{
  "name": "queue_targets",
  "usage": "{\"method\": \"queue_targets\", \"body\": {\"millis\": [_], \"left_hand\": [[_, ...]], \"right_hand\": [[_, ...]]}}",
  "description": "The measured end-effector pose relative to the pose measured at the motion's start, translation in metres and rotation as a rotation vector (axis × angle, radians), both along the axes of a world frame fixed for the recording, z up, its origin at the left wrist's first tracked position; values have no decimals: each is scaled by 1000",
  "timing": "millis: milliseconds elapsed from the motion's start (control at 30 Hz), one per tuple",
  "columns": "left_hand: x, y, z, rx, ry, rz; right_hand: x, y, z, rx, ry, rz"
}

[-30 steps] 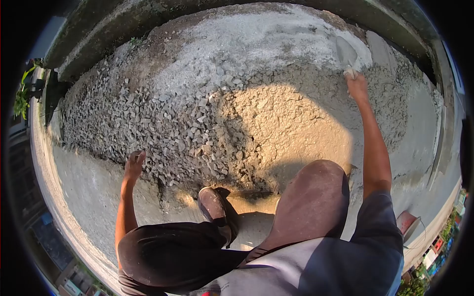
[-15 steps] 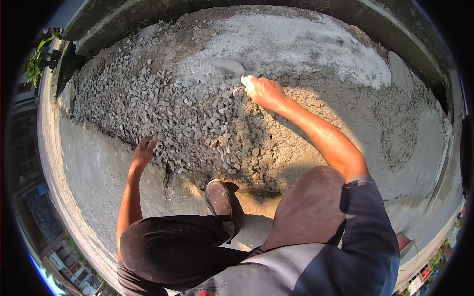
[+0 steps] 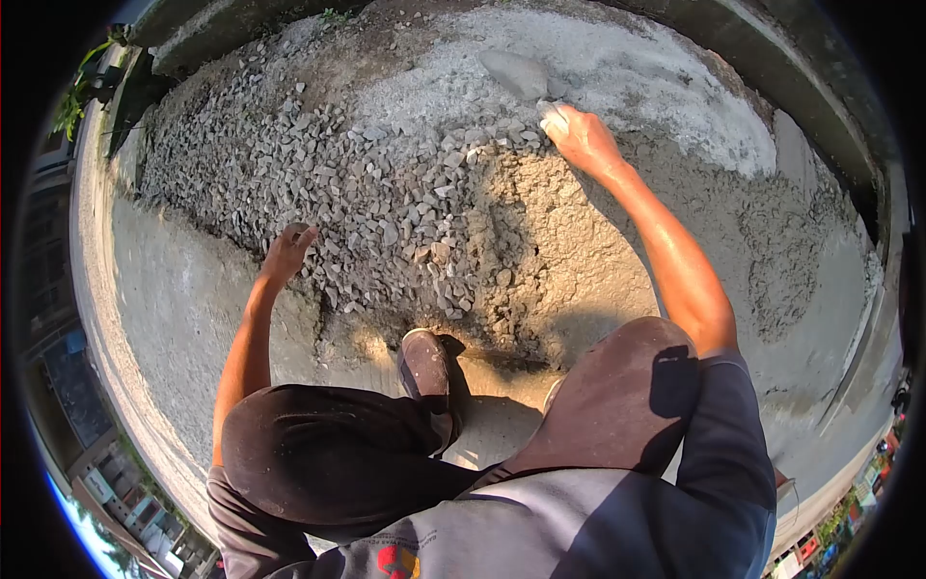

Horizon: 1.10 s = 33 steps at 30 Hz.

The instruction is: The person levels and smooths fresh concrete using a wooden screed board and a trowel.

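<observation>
My right hand (image 3: 588, 140) is closed around the handle of a trowel (image 3: 516, 74). The flat grey blade points up and left over pale, powdery ground (image 3: 598, 48), close to the upper edge of the gravel. Wet, lumpy concrete (image 3: 569, 232) spreads below and to the right of that hand. My left hand (image 3: 287, 253) hovers at the left part of the grey gravel (image 3: 376, 203), loosely bent, fingers apart, with nothing in it.
My shoe (image 3: 425, 367) stands at the near edge of the gravel, with my bent knees on either side. Smooth grey concrete (image 3: 183, 280) lies at left. A low wall (image 3: 772, 72) curves along the far side. Rougher wet mix (image 3: 772, 251) covers the right.
My right hand has carried the trowel up and to the right, across the pale ground. My left hand has moved up slightly in the view, which has itself shifted a little.
</observation>
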<state>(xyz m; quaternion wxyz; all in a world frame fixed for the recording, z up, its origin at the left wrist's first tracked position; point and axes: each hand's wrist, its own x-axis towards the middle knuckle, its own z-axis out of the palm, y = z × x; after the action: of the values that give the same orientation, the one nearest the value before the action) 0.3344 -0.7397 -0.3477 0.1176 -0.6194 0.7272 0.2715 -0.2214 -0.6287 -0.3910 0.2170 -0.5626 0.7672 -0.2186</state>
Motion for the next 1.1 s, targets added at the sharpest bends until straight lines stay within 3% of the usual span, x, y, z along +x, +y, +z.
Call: {"method": "queue_targets", "body": {"millis": [100,233,367,433,533,600,667,733,800,867,967,1067,1100], "left_hand": [[2,4,2,-20,49,-12],[-4,3,0,-34,95,-30],[-3,4,-6,66,78,-7],[-19,2,1,83,92,-11],[-25,-2,1,-1,97,-42],[-28,1,4,-67,116,-60],[-23,1,1,-44,159,-86],[-11,0,-8,-18,156,-72],[-8,1,-6,-5,120,-65],[-12,-3,-10,16,129,-69],[-21,-12,-13,37,100,-95],[-28,-17,-11,48,70,-45],[-26,-19,-10,44,66,-61]], "right_hand": [[-36,-14,-45,-67,-116,-131],[-91,-22,-25,52,-135,-407],[-58,-45,-12,69,-197,-224],[-40,-52,-10,53,-49,-88],[-87,-58,-34,15,-144,-174],[-128,-37,-26,133,-415,-479],[-179,-9,-39,33,-454,-561],[-212,21,-35,-48,-608,-810],[-272,42,-96,-51,-405,-931],[-271,65,-85,-104,-201,-991],[-203,85,-5,-94,-335,-837],[-253,100,-47,-233,-612,-1252],[-257,110,-56,-193,-435,-1242]]}}
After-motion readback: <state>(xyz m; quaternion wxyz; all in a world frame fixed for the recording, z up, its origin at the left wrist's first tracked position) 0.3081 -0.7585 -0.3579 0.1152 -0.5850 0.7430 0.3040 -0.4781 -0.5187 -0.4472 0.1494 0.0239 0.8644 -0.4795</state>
